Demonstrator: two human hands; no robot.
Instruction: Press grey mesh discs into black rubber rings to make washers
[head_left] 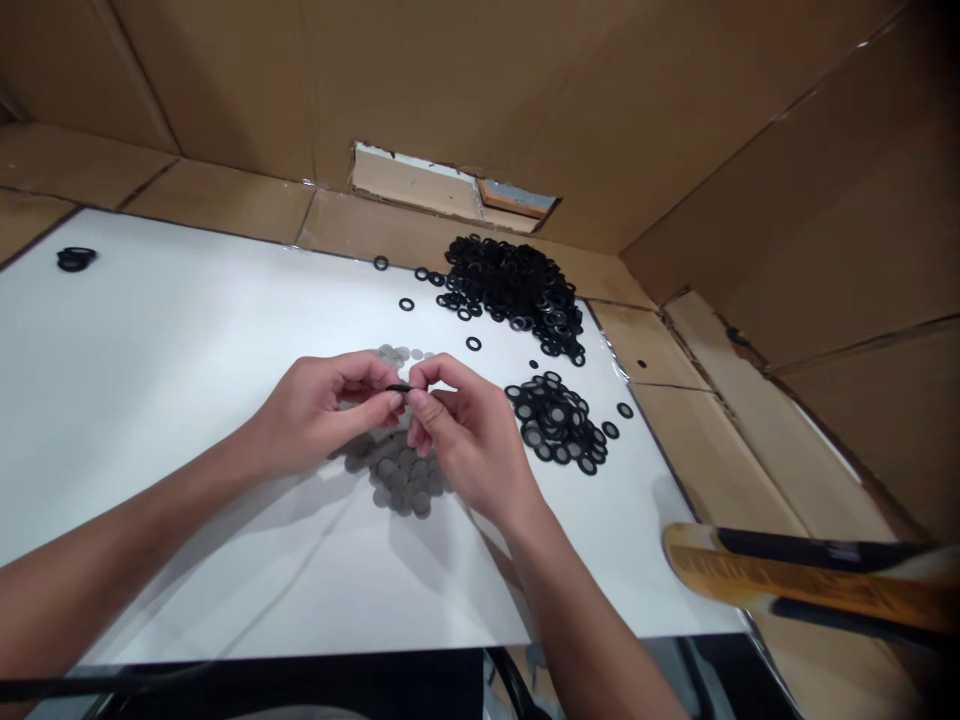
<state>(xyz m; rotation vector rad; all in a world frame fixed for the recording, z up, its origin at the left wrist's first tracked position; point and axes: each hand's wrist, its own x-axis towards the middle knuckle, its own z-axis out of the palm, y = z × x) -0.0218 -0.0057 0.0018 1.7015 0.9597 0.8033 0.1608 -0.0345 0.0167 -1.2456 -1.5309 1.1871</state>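
My left hand (322, 412) and my right hand (466, 440) meet above the white board (187, 400), their fingertips pinching a black rubber ring (398, 388) seen edge-on. Beneath and around my hands lies a loose heap of grey mesh discs (403, 482), partly hidden by my fingers. Right of my right hand sits a pile of black rings with grey mesh centres (555, 425). Farther back is a large heap of plain black rubber rings (514, 288), with several strays near it. A small stack of black rings (76, 259) lies at the far left.
Cardboard panels (787, 200) wall the board's back and right sides, with a ragged opening (450, 188) at the back. A blurred yellow and black object (795, 582) intrudes at the lower right. Dark cables (514, 685) show below the board's front edge.
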